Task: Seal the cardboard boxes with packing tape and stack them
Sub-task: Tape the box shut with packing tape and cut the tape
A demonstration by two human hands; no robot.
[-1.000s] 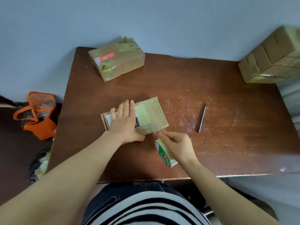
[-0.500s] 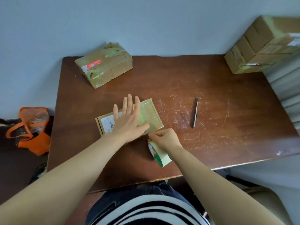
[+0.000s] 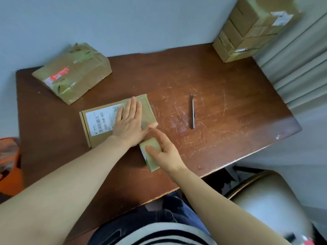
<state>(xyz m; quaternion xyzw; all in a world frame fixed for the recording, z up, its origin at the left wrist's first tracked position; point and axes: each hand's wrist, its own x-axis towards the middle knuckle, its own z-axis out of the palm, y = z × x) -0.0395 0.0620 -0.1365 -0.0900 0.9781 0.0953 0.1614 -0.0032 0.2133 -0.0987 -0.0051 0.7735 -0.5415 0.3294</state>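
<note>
A flat cardboard box point(image 3: 99, 124) with a white shipping label lies in the middle of the brown table point(image 3: 221, 89). My left hand point(image 3: 130, 123) rests flat on its right half, fingers spread over a strip of tape. Just below the box's near right corner, my right hand point(image 3: 165, 152) grips the roll of packing tape point(image 3: 150, 156), index finger pointing at the corner. A larger taped box point(image 3: 72, 72) sits at the back left. A stack of taped boxes point(image 3: 247, 29) stands at the back right corner.
A thin pen-like tool point(image 3: 193, 111) lies on the table right of the flat box. A curtain point(image 3: 300, 68) hangs at the right. An orange bag point(image 3: 8, 163) is on the floor at the left, a chair seat point(image 3: 265, 200) at the lower right.
My left hand slid right across the box top, uncovering the label. My right hand with the roll shifted slightly toward me and its index finger stretched out. The view tilted.
</note>
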